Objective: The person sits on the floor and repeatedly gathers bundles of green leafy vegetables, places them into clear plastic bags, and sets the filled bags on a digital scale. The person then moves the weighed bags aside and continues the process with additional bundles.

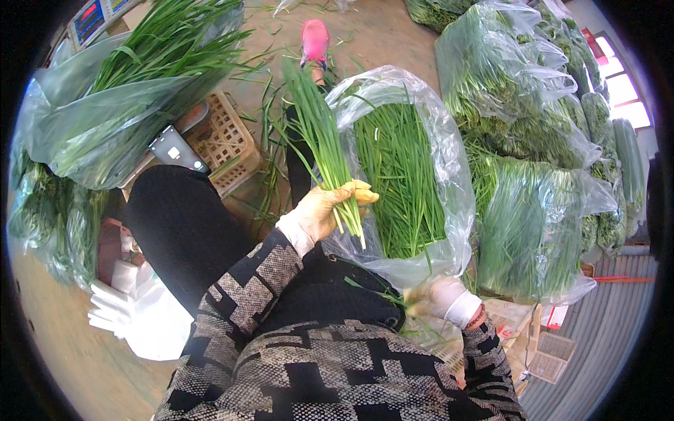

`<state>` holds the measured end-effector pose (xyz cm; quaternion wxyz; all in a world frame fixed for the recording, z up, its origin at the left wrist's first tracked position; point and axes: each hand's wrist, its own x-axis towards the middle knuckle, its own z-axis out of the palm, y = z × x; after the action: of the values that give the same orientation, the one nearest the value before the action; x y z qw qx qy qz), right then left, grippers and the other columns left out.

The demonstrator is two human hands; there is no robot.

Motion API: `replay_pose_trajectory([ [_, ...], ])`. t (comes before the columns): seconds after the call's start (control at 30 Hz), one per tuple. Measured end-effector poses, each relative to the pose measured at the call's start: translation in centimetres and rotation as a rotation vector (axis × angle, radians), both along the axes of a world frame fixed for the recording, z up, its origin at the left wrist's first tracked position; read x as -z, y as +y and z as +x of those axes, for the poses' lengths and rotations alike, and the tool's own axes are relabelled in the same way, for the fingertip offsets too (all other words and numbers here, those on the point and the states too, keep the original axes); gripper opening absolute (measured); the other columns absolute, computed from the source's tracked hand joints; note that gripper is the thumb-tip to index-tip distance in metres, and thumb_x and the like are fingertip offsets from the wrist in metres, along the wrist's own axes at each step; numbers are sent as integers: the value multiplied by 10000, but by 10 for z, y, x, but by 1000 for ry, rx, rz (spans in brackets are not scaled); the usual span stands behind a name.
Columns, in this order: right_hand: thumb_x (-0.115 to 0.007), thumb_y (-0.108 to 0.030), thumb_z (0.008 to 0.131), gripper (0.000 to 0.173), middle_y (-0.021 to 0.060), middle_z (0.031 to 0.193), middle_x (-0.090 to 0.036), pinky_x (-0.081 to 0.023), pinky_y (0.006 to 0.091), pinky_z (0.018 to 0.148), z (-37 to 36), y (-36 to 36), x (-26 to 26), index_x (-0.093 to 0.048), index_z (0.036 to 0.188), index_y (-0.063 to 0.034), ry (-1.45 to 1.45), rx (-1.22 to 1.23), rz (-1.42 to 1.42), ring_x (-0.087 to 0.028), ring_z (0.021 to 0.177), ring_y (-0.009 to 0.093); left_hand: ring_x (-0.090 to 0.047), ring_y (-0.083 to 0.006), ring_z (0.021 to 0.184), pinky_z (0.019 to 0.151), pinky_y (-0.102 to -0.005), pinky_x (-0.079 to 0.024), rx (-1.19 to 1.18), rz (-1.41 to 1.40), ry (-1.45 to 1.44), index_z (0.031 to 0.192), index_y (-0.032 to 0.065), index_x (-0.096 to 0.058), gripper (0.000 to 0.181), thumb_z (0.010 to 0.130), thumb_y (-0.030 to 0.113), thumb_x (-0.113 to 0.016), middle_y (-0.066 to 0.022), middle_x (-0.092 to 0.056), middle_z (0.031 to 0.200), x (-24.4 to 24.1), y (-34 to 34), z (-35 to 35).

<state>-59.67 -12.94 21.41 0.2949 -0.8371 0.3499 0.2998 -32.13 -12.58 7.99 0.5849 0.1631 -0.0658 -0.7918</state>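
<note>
My left hand (329, 205), in a stained pale glove, is closed around the lower stalks of a bunch of long green leaves, perhaps Chinese chives (321, 131). Beside it lies a clear plastic bag (455, 173) with its mouth spread wide, full of the same green leaves (400, 179). My right hand (432, 299), gloved too and blurred, is near the bag's lower edge. A few loose leaves (374, 292) stick out beside its fingers, and whether it grips them is unclear.
Bagged greens (532, 226) are stacked at the right, and another filled bag (116, 126) lies at the upper left. Below that are a smartphone (178, 151) and a plastic crate (237, 158). White plastic bags (152, 316) lie lower left. Leaves litter the floor.
</note>
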Motion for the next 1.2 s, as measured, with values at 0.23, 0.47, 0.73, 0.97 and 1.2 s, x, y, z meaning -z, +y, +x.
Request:
replay_pose_trajectory([
  [0.23,-721,-70,606,949,202,1339,-391,-336,339,1007,86,-26,39,-195,1396,-45,-871,304,-446,-404,1225,336,-558,-300,1059,931,-456,-435,88,-48,129,1093,-5,-529,418,768,203,-689,-125,-626,1006,-16,5,-11],
  [0.47,-623,-238,814,225,117,955,-644,-502,321,737,32,-6,37,-650,969,-77,-678,309,-64,-634,851,277,-557,-324,1057,922,-465,-442,84,8,52,1101,-27,-523,435,767,200,-686,-139,-625,1012,-5,3,-9],
  [0.73,-704,-173,731,841,135,1393,-335,-493,275,779,31,-13,11,-195,1399,-119,-738,669,111,-586,956,215,-574,-313,1031,897,-446,-456,204,-70,66,1083,-14,-542,417,785,248,-669,-125,-634,976,-10,6,-15],
  [0.97,-663,-322,790,483,142,1014,-614,-475,297,767,67,-22,48,-539,1176,-59,-534,551,189,-613,844,199,-602,-260,957,873,-359,-465,290,-67,-76,1071,-26,-554,380,812,238,-645,-136,-640,961,-16,12,-22],
  [1.2,-532,-418,827,352,128,897,-642,-487,404,740,-33,22,20,-662,910,-102,230,4,105,-618,794,329,-595,-274,978,872,-379,-464,175,-55,-77,1112,-36,-515,437,828,279,-620,-153,-631,1001,0,5,-18],
])
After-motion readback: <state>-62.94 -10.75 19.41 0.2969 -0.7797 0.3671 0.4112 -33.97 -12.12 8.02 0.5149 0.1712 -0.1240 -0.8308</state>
